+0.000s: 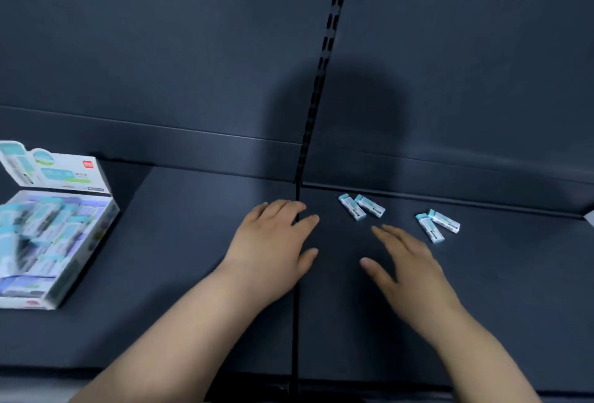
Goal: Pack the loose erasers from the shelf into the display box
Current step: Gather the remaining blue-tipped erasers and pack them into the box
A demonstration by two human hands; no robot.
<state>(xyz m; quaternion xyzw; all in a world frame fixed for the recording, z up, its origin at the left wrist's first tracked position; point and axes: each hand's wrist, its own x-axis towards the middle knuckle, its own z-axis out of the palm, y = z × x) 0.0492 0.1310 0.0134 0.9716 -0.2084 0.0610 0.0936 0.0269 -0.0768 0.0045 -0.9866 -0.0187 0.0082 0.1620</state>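
Left hand (273, 242) and right hand (409, 261) hover empty, fingers apart. Next (probably): pinch the nearest erasers (369, 206) for the display box (86, 261).

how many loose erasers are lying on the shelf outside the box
4. Two erasers lie just beyond the right hand; two more lie farther right. None look hidden.

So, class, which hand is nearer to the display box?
The left. The left hand hovers mid-shelf, to the right of the display box; the right hand is farther right, just short of the loose erasers.
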